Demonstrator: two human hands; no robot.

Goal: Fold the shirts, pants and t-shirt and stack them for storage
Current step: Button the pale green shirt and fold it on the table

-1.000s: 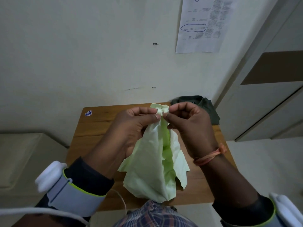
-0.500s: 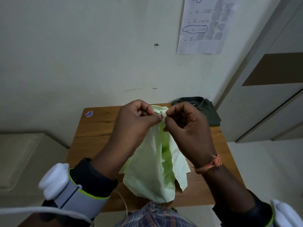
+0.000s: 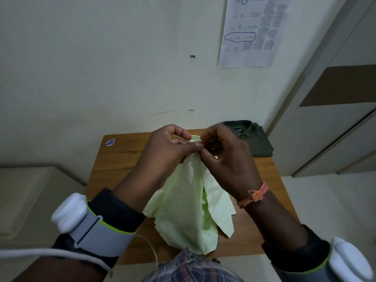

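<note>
A pale green shirt (image 3: 189, 208) hangs above the wooden table (image 3: 116, 159), its lower part bunched near the table's front edge. My left hand (image 3: 168, 151) pinches the shirt's top edge between thumb and fingers. My right hand (image 3: 225, 157) pinches the same top edge right beside it, fingertips almost touching the left hand's. A dark green shirt (image 3: 252, 139) lies folded at the table's back right corner, collar up.
The table stands against a pale wall. A printed sheet (image 3: 252, 31) hangs on the wall above. A small blue sticker (image 3: 110, 142) marks the table's back left corner. A cupboard (image 3: 333, 110) stands to the right, a pale cushion (image 3: 26, 200) to the left.
Both hands have stayed at the green shirt's top edge, with the fingers shifting slightly against each other. The shirt hangs much as before.
</note>
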